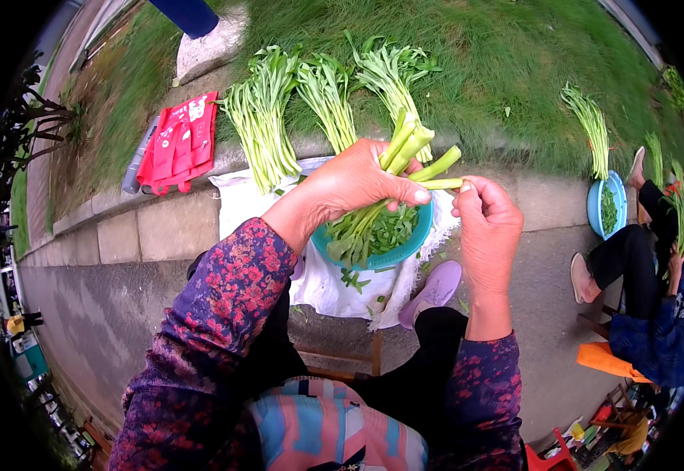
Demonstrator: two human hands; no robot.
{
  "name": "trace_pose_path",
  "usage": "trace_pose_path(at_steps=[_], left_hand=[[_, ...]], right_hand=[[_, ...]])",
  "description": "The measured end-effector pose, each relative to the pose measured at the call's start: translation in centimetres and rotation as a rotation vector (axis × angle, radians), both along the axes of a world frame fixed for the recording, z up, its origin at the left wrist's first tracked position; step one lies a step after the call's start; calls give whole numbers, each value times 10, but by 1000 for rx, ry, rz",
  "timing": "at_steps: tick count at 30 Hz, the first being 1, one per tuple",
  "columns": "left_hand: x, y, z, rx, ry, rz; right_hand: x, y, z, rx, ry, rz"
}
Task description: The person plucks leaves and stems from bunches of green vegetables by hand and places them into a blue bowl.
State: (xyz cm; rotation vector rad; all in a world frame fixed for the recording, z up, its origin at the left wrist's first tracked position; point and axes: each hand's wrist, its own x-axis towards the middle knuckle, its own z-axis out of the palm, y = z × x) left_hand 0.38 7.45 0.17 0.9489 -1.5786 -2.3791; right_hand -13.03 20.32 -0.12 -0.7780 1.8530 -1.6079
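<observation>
My left hand (350, 179) is closed around a small bunch of thick green stalks (409, 149). Their cut ends fan out to the upper right, and the leaves hang down over a teal basin (391, 259). My right hand (490, 224) pinches the tip of one stalk (442, 184) between thumb and finger, while that stalk still lies within the bunch. Loose green leaves (395, 226) fill much of the basin, partly hidden by the bunch. Beneath the basin spreads a white cloth (330, 294) with leaf scraps on it.
Beyond the basin, several bundles of leafy greens (267, 118) rest along the curb and grass. A red bag (185, 141) lies at the left. On the right, another person (656, 298) sits by a blue basin (607, 206) holding greens. My purple shoe (440, 286) is beside the cloth.
</observation>
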Motion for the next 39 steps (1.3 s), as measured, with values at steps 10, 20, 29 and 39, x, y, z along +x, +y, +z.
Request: trace_pose_path(at_steps=[10,20,29,39], left_hand=[[-14,15,-12,184,68,100],[-8,7,-21,361,223,143],[-6,-7,-18,525,308,327],[-10,-2,-23,486,254,338]], right_hand=[[-8,-5,-1,-74,-190,-63],[-68,10,8,-307,-660,-195],[-37,4,9,-12,-255,-10],[-21,0,-5,274,72,247]])
